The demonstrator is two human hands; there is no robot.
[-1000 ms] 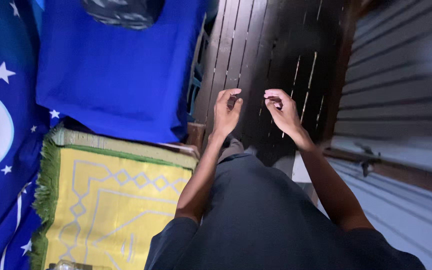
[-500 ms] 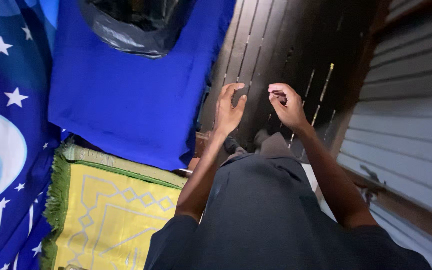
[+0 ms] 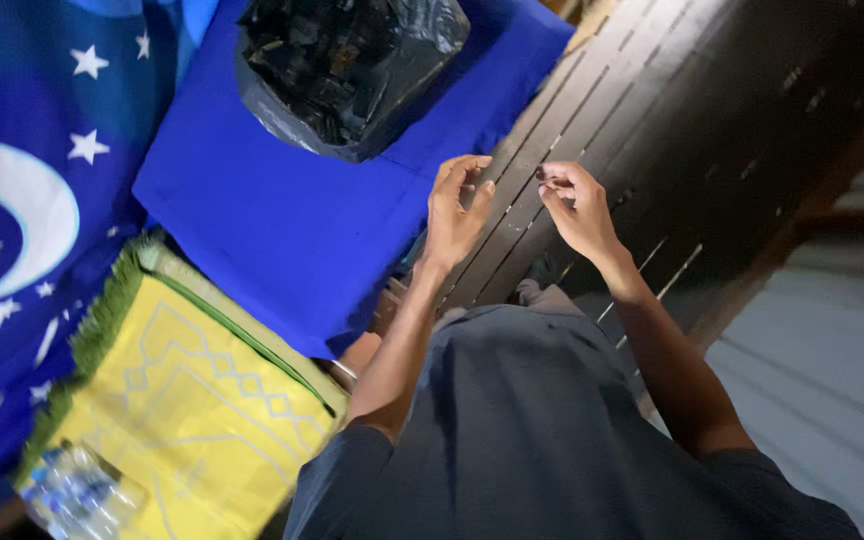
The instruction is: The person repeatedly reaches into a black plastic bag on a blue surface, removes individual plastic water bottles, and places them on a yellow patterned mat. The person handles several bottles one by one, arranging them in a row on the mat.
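- Head view: both bare hands are raised side by side over a dark slatted wooden floor (image 3: 652,110), well above it and touching nothing else.
- The left hand (image 3: 455,212) is seen half curled, thumb and forefinger drawn near each other; whether anything is pinched there cannot be told.
- The right hand (image 3: 574,205) is curled tighter, and a small dark object (image 3: 542,174) appears to be nipped between its thumb and fingertips; its kind is too small to be made out.
- That small object is judged to be very light and easily dropped through the gaps between the slats, so a fingertip pinch, backed by the other hand just beside it, is thought the fitting hold.
- A black plastic bag (image 3: 347,70) is seen lying on a plain blue cloth (image 3: 282,215), near the left hand but apart from it; it looks soft, crinkly and slippery, and would best be taken by its gathered edge.
- Beside the cloth, a yellow patterned mat with green fringe (image 3: 182,400) is laid next to a blue fabric with moon and stars (image 3: 32,200); a clear plastic bottle (image 3: 77,490) rests at the mat's corner.
- A dark shirt (image 3: 522,430) is worn by the person.
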